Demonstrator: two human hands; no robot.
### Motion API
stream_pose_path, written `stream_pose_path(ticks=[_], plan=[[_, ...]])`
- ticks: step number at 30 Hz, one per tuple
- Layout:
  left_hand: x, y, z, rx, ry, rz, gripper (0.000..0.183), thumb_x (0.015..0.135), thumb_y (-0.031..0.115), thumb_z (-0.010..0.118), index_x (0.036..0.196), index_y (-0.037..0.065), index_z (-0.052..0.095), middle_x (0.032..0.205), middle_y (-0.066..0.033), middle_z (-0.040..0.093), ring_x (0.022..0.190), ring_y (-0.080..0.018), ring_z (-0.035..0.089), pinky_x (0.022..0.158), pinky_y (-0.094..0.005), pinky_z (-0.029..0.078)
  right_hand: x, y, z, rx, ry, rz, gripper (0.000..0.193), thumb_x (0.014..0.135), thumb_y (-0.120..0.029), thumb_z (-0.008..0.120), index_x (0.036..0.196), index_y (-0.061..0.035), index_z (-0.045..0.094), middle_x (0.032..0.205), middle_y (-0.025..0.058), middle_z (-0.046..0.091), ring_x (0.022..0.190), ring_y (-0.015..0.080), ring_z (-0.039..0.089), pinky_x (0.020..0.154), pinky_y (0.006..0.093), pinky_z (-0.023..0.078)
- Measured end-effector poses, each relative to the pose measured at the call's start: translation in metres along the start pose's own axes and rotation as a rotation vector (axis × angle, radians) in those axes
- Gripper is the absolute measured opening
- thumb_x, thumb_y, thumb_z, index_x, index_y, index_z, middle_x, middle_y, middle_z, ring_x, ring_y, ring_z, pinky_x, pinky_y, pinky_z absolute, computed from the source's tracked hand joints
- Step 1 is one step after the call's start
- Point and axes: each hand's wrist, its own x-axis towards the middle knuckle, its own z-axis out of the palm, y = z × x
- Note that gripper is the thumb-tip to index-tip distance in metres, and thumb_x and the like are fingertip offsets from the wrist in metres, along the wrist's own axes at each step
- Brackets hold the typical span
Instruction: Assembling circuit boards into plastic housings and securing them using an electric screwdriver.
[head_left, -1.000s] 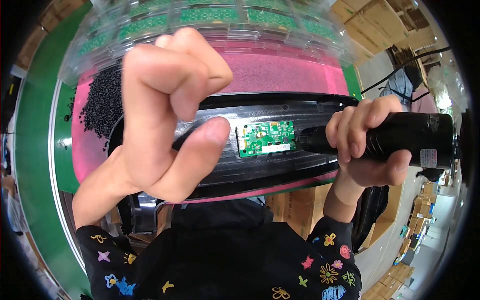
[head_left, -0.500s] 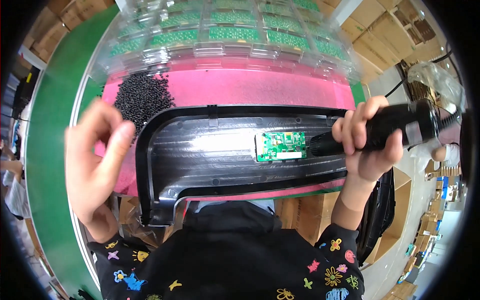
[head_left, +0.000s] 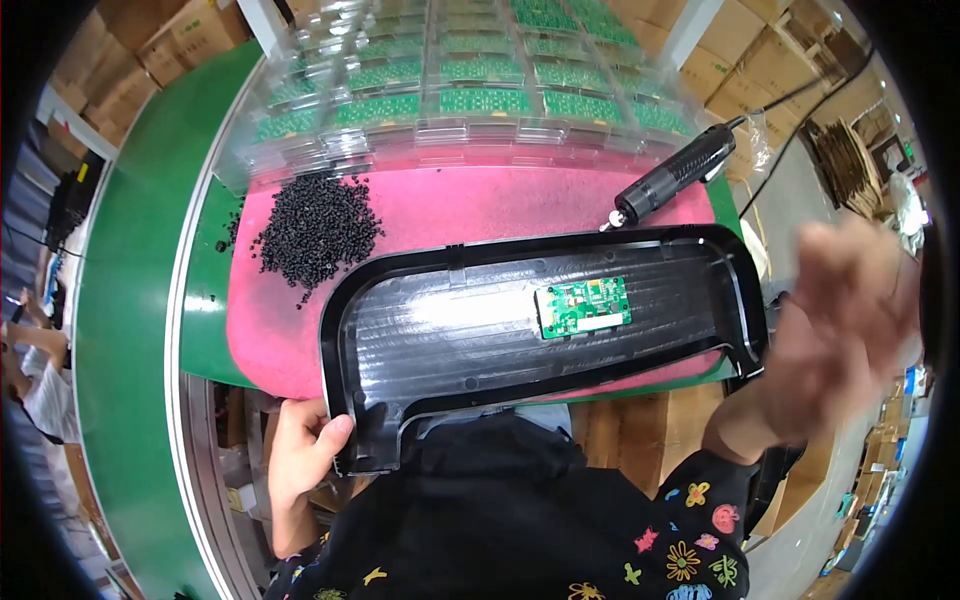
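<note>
A long black plastic housing (head_left: 480,370) with a raised rim lies on the pink mat, its near edge toward my body. My left hand (head_left: 303,452) grips its near left corner, thumb on top and fingers below. Inside the housing, right of its middle, sits a small green circuit board (head_left: 583,306). My right hand (head_left: 845,325) is in the air past the housing's right end, apart from it; motion smears its fingers, and I make out nothing in it. A black electric screwdriver (head_left: 676,176) lies beyond the housing at the far right, its tip toward the mat.
A heap of small black screws (head_left: 318,230) is spread on the pink mat (head_left: 500,205) at the left. Behind stand stacked clear plastic trays (head_left: 480,130) with green boards. Cardboard boxes (head_left: 700,80) stand at the back right. Another person (head_left: 45,370) is at the far left.
My right hand has let go of the electric screwdriver, which now lies on the mat, and moved right. My left hand has come down onto the housing's corner.
</note>
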Motion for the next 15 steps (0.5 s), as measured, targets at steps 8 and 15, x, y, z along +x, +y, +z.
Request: stream_pose_path(ticks=[8, 15], plan=[[-0.023, -0.015, 0.011, -0.356, -0.073, -0.092, 0.046, 0.085, 0.032, 0.067, 0.112, -0.003, 0.06, 0.081, -0.0018, 0.063, 0.07, -0.0109, 0.058, 0.066, -0.0284, 0.048, -0.01, -0.033, -0.16, 0.043, -0.004, -0.269, 0.049, 0.09, -0.014, 0.056, 0.134, 0.0028, 0.04, 0.111, 0.0159, 0.055, 0.104, 0.0217, 0.051, 0.094, 0.0353, 0.04], [-0.036, -0.024, 0.037, -0.91, -0.32, -0.248, 0.076, 0.075, 0.027, 0.07, 0.134, -0.007, 0.036, 0.11, -0.0283, 0.06, 0.088, -0.0352, 0.066, 0.073, -0.0411, 0.058, -0.041, -0.003, -0.141, 0.121, 0.132, -0.779, 0.046, 0.089, -0.01, 0.055, 0.131, 0.0004, 0.041, 0.107, 0.0154, 0.056, 0.1, 0.0221, 0.053, 0.089, 0.0357, 0.042]])
